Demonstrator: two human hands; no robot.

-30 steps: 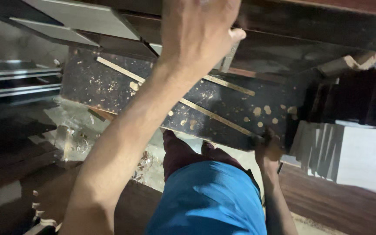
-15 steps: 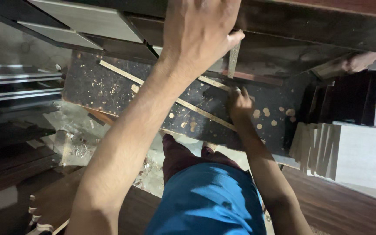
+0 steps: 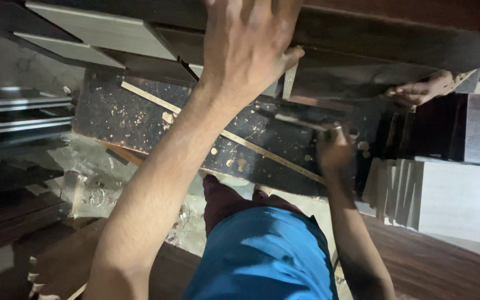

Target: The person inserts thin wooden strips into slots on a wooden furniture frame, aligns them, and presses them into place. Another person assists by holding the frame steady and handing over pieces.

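The left hand (image 3: 248, 47) is pressing on the dark board (image 3: 395, 41) at the top, fingers together (tips hidden). The right hand (image 3: 334, 151) is pinching a thin rod (image 3: 301, 121) right of centre.

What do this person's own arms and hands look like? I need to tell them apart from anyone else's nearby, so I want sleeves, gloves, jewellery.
Both arms are bare with no sleeve in view, and lightly haired. The left hand and the right hand wear no gloves. No watch or bracelet shows on either wrist; the dim light hides whether there is a ring. Blue shorts show below.
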